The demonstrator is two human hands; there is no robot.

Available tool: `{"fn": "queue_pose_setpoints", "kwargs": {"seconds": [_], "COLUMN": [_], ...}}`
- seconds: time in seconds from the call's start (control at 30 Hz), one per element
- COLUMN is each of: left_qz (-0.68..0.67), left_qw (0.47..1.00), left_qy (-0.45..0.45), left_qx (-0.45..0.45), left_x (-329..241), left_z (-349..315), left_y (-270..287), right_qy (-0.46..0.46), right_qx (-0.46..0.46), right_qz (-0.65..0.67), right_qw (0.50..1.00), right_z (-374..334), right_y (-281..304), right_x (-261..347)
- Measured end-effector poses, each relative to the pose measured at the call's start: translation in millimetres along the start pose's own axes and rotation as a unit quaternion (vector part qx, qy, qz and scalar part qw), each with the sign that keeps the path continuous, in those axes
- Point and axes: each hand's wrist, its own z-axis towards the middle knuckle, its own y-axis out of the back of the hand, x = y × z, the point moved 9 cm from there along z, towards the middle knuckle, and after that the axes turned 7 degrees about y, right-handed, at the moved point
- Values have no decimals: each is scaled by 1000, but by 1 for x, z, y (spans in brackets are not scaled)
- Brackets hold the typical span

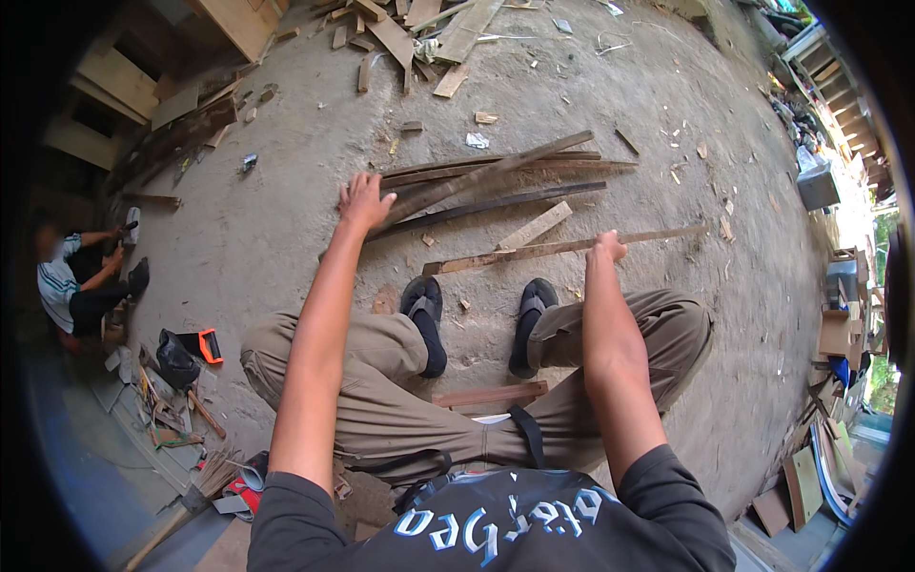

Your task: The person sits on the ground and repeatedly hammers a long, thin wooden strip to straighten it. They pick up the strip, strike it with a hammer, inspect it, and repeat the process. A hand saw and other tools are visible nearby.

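My right hand (607,246) is closed around a long, narrow wooden strip (515,255) lying crosswise beyond my feet. To the left, my left hand (364,200) has its thumb spread from the fingers, over the left ends of several wooden strips. Among these are a grey-brown strip (496,173) slanting across the pile and a dark, slightly bowed strip (505,203) closer to me. What lies under the left palm is hidden. A short pale wood piece (536,226) rests between the dark strip and the one in my right hand.
Wood offcuts (391,38) are heaped at the far side of the dirt floor. At left, a co-worker (76,276) sits holding a tool. Near them lie a black bag (177,357) and a saw with an orange-and-black handle (210,345). Boards (801,481) lean at right.
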Motion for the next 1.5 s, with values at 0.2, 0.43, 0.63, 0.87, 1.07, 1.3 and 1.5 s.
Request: {"fn": "queue_pose_setpoints", "kwargs": {"seconds": [0.2, 0.43, 0.63, 0.87, 1.07, 1.3, 1.5], "left_qz": [-266, -65, -7, -208, -253, -345, -348], "left_qw": [941, 962, 1000, 974, 958, 895, 847], "left_qy": [-36, -145, -9, 85, 136, 230, 327], "left_qx": [206, 221, -28, 8, -9, -164, -234], "left_x": [-74, -92, 28, 89, 194, 301, 357], "left_z": [-33, -101, -126, -199, -281, -408, -514], "left_y": [-1, 13, 18, 94, 168, 305, 291], "right_qy": [-78, -131, 14, 75, 23, 120, 131], "right_qx": [107, 231, 445, 607, 778, 849, 884], "right_qz": [0, 24, -215, -200, -120, -106, -208], "right_qw": [991, 964, 869, 766, 617, 504, 398], "right_z": [-26, -85, -226, -392, -593, -707, -781], "right_y": [-31, -71, -141, -177, -118, -111, -62], "right_x": [10, -5, -3, -15, 2, 41, 3]}}
